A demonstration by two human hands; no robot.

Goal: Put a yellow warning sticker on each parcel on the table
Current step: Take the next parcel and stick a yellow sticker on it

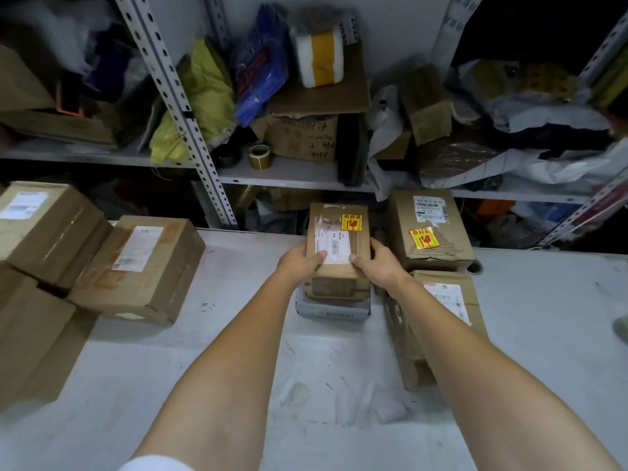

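Observation:
A small brown parcel (pixel 339 239) sits at the middle back of the table (pixel 238 351), on top of a grey flat parcel (pixel 331 309). It carries a yellow warning sticker (pixel 351 222) at its far right corner. My left hand (pixel 300 263) grips its near left side and my right hand (pixel 377 263) grips its near right side, thumbs on the white label. To the right, another box (pixel 430 229) bears a yellow sticker (pixel 424 238). A box (pixel 448 314) lies under my right forearm with no yellow sticker visible.
Several brown boxes (pixel 136 266) with white labels and no visible yellow stickers are stacked at the table's left. Metal shelving (pixel 289 173) behind holds bags, cartons and a roll (pixel 260 156) of tape or labels.

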